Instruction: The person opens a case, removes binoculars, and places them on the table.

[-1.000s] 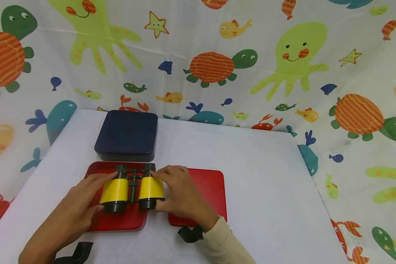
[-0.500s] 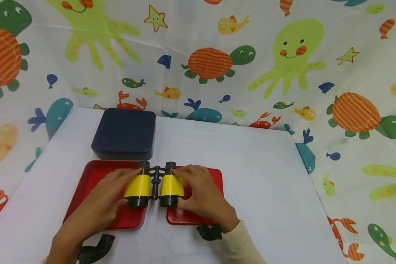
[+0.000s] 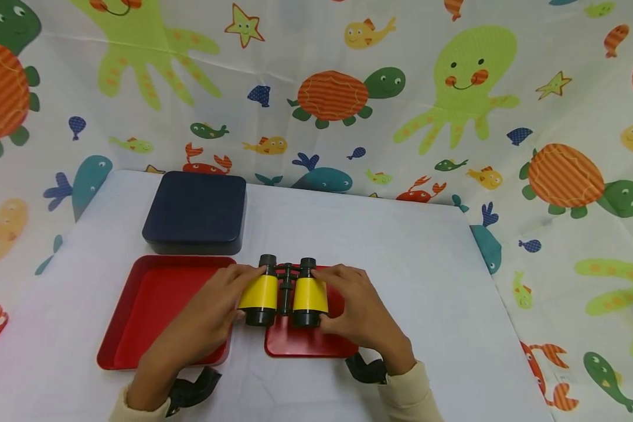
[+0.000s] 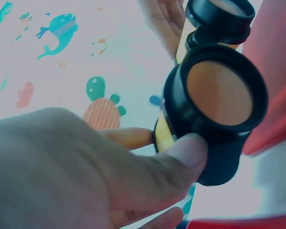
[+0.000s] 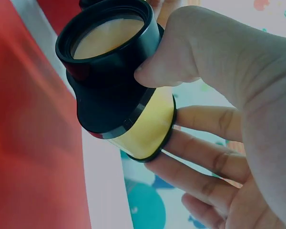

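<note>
Yellow and black binoculars [image 3: 310, 295] are held between two hands, above the smaller red lid [image 3: 311, 346]. My left hand [image 3: 203, 313] grips the left barrel from its outer side; the left wrist view shows the thumb by the black lens rim [image 4: 224, 126] and a finger behind. On the other barrel, my right hand [image 3: 364, 308] has its thumb against the black end and several fingers along the yellow part [image 5: 152, 129], as the right wrist view shows. The big lenses face toward me. Part of the lid is hidden beneath the binoculars.
Left of the lid lies a shallow red tray [image 3: 118, 328] with raised walls, partly behind my left forearm. A dark blue box [image 3: 195, 211] stands behind it. White cloth [image 3: 427, 281] covers the table, and a curtain [image 3: 274, 53] printed with sea animals hangs around it.
Both hands have carried the binoculars to the right, from over the red tray to over the red lid. More of the tray shows now. The box has stayed put.
</note>
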Tool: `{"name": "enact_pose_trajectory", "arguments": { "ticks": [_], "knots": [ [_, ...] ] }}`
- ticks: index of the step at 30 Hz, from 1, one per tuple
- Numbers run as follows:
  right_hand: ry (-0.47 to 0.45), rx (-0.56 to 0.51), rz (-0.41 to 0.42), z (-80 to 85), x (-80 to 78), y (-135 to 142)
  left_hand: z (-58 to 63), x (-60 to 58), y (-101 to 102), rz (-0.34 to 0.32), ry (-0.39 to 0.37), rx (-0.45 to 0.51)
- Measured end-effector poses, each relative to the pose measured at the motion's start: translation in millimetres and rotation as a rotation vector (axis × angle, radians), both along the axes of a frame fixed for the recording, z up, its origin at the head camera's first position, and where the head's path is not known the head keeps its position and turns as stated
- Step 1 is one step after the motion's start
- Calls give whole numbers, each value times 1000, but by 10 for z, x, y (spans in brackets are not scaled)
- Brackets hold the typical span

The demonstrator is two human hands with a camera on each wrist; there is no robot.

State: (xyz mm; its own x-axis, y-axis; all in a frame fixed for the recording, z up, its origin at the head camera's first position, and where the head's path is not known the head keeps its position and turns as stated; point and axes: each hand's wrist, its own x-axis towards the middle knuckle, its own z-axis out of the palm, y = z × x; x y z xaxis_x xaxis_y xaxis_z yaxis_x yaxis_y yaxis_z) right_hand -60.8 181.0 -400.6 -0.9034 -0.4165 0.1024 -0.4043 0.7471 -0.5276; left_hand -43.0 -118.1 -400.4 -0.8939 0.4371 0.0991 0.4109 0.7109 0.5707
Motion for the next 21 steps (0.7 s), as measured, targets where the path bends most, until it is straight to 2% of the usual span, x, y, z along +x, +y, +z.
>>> {"name": "enact_pose_trajectory", "arguments": {
  "ticks": [4,8,13,17,21],
  "knots": [
    [-35,-20,-41,8,26,137,-41,-62,153,-5,-12,1],
    [-32,-44,-55,-11,45,290,-66,-105,301,-19,-45,9],
    [-34,-73,-55,-42,44,494,-112,-133,461,-48,-85,73],
    [-49,-81,-62,-49,55,648,-173,-161,607,-85,-75,130],
    [-70,-77,-80,-59,80,798,-220,-178,747,-117,-66,141]
  ]
}}
